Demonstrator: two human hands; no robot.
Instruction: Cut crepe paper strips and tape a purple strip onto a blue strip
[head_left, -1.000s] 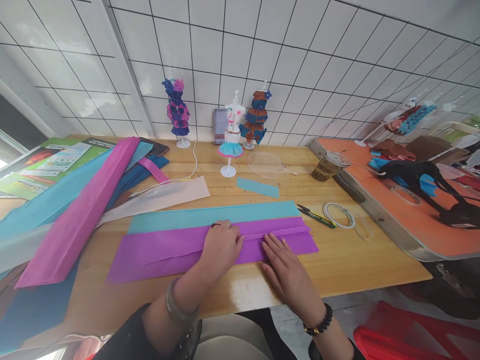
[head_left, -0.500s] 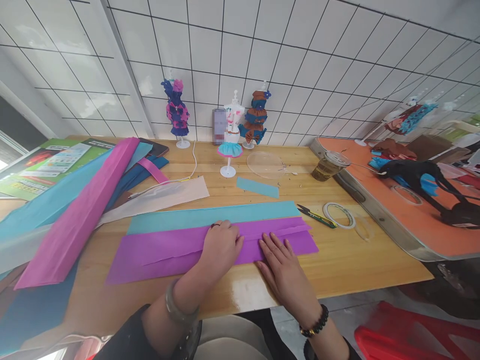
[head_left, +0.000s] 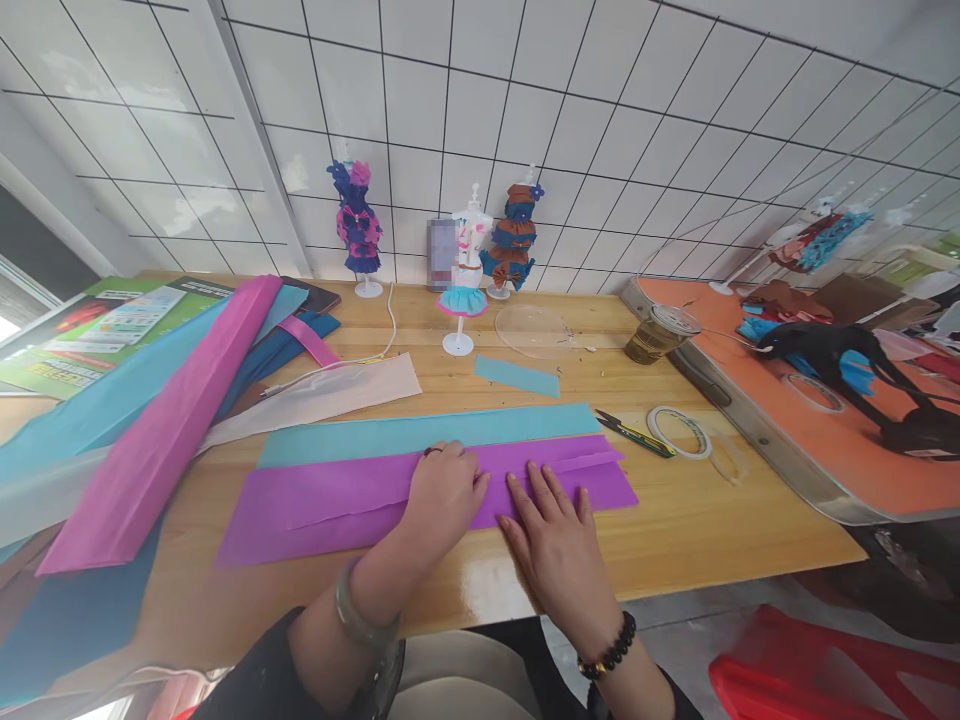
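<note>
Apparently the left hand (head_left: 444, 492) is curled on the one purple sheet (head_left: 322, 490) — whether it pinches the lengthwise fold I cannot tell — while the right hand (head_left: 559, 540) lies flat on it, fingers spread. Thin, light and soft, that sheet would likely crease or tear if tugged, so it is best taken by its short ends. Beyond it on the wooden table (head_left: 720, 540) come one turquoise sheet (head_left: 360, 440), one short blue strip (head_left: 517, 376) and three small dressed mannequins (head_left: 358, 220).

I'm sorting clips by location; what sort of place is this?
Probably a small craft workspace, judging by the dressed miniature mannequins, pink strip and purple sheet.
</note>
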